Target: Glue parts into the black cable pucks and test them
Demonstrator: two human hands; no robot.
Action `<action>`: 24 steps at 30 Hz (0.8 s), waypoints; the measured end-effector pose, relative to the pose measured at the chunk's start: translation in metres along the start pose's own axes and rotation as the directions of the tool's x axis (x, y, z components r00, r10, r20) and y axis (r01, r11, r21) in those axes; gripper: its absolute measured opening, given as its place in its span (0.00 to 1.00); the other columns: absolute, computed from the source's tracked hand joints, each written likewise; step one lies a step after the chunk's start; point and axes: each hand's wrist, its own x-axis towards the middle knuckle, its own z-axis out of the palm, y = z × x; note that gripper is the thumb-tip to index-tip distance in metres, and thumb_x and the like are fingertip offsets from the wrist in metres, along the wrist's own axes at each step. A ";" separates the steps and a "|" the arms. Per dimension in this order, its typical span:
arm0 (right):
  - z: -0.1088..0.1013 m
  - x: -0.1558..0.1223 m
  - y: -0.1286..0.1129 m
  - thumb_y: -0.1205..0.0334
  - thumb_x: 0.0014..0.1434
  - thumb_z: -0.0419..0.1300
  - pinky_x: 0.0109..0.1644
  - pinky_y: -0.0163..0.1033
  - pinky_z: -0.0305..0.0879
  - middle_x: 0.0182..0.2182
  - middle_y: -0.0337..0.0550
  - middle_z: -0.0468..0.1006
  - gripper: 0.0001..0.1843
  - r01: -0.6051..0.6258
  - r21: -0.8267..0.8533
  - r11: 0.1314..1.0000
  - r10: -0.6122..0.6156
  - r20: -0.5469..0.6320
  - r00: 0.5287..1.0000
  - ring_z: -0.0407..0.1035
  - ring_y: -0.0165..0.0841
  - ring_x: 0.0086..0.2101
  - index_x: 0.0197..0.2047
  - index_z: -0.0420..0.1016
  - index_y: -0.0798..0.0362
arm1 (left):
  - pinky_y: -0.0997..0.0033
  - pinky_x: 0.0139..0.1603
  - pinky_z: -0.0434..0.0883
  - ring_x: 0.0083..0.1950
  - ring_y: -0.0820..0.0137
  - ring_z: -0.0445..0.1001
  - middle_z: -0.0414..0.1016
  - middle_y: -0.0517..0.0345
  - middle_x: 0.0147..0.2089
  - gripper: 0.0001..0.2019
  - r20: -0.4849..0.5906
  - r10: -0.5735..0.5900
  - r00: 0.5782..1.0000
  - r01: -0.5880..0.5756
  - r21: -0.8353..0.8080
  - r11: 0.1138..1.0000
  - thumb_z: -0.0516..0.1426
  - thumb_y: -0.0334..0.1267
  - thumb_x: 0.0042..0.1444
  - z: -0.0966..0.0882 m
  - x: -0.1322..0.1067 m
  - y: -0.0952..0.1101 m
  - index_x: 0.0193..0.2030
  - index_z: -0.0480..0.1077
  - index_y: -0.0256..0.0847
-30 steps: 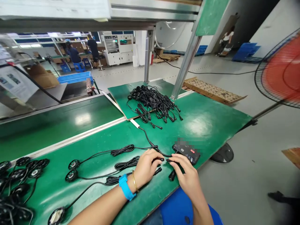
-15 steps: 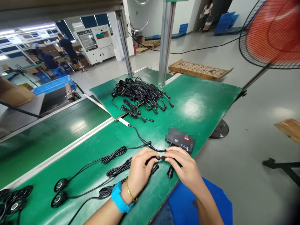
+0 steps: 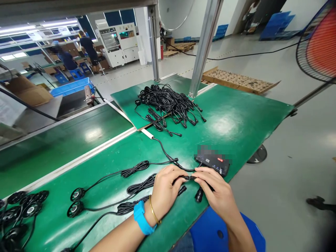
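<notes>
My left hand point(image 3: 168, 187), with a blue wristband, pinches one black cable connector. Closed on a second connector point(image 3: 192, 177) is my right hand point(image 3: 216, 189). The two ends meet between my fingertips; whether they are locked together I cannot tell. Behind my right hand lies a black box-like device point(image 3: 214, 161) with a red display. A thicker black plug point(image 3: 198, 194) hangs just below that hand. To the left, coiled black cables point(image 3: 135, 168) with round black heads point(image 3: 75, 209) lie on the green tabletop point(image 3: 110, 189), one coil partly behind my left hand.
A large tangle of black cables point(image 3: 168, 99) lies farther back on the table. More round-headed cables point(image 3: 31, 209) are at the left front. A metal post point(image 3: 203, 49) rises behind the pile. A red fan point(image 3: 321, 45) stands right; a blue stool point(image 3: 210, 229) is below.
The view has shifted, so the table and hands appear farther right and the fan is more cropped. Both hands keep their hold on the connectors, with little visible movement between them.
</notes>
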 end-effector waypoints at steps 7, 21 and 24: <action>0.000 0.000 0.001 0.60 0.68 0.56 0.49 0.43 0.72 0.43 0.44 0.81 0.10 -0.015 -0.003 1.000 0.015 0.008 1.000 0.74 0.39 0.46 0.44 0.80 0.47 | 0.69 0.47 0.72 0.43 0.67 0.76 0.79 0.56 0.40 0.07 -0.023 -0.002 1.000 0.002 -0.012 1.000 0.59 0.34 0.63 0.002 -0.001 0.000 0.44 0.79 0.45; -0.003 -0.006 0.004 0.63 0.68 0.56 0.52 0.40 0.70 0.45 0.43 0.80 0.09 -0.009 0.009 1.000 0.009 0.011 1.000 0.75 0.36 0.45 0.44 0.79 0.47 | 0.71 0.46 0.71 0.42 0.68 0.75 0.79 0.58 0.40 0.07 -0.040 0.008 0.999 -0.009 -0.019 1.000 0.59 0.33 0.63 0.008 -0.001 0.002 0.44 0.79 0.44; -0.003 -0.005 0.004 0.63 0.68 0.56 0.52 0.41 0.70 0.45 0.43 0.80 0.09 -0.003 -0.001 1.000 0.003 0.012 1.000 0.75 0.36 0.45 0.44 0.78 0.47 | 0.70 0.46 0.71 0.43 0.68 0.75 0.80 0.58 0.41 0.07 -0.026 0.011 1.000 -0.011 -0.002 1.000 0.59 0.33 0.63 0.007 0.000 0.002 0.44 0.79 0.44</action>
